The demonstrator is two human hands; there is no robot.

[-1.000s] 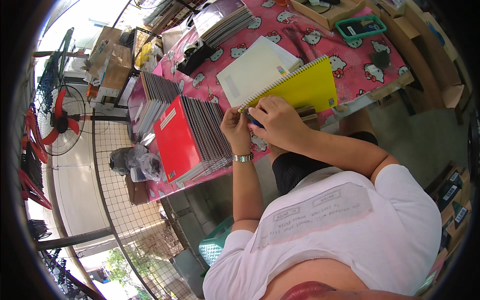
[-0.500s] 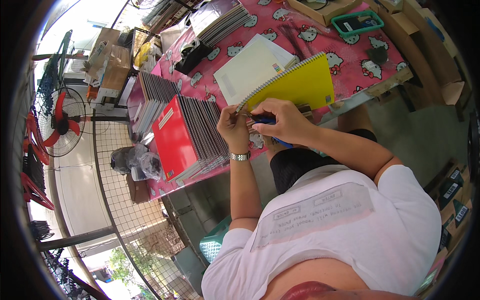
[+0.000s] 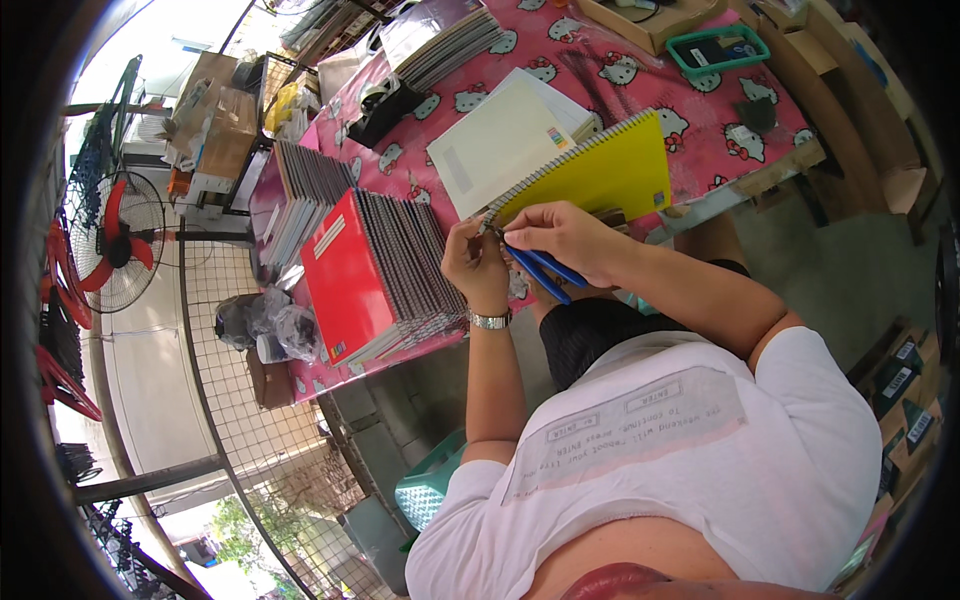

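At the bottom of the frame the person's white shirt fills the lower right, its lower edge cut off by the dark fisheye rim. Just above it, near the centre, the right hand (image 3: 565, 232) is curled closed around blue-handled pliers (image 3: 538, 270); the handles stick out below the fingers, while the tool's tip is hidden where the two hands meet. The left hand (image 3: 477, 262), with a wristwatch (image 3: 490, 320) on its wrist, is pinched shut at the corner of a yellow spiral notebook (image 3: 600, 175), fingertips on the end of the wire binding; exactly what they grip is too small to make out. The notebook lies tilted at centre right on the pink patterned tablecloth (image 3: 640, 85), partly overlapping a stack of white-covered notebooks (image 3: 500, 140) above it. To the left of the hands stands a row of spiral notebooks with a red cover (image 3: 345, 275) in front. Farther up, a green tray (image 3: 722, 50) sits at upper right, its contents unclear. A red fan (image 3: 115, 240) at far left is bent by the lens.
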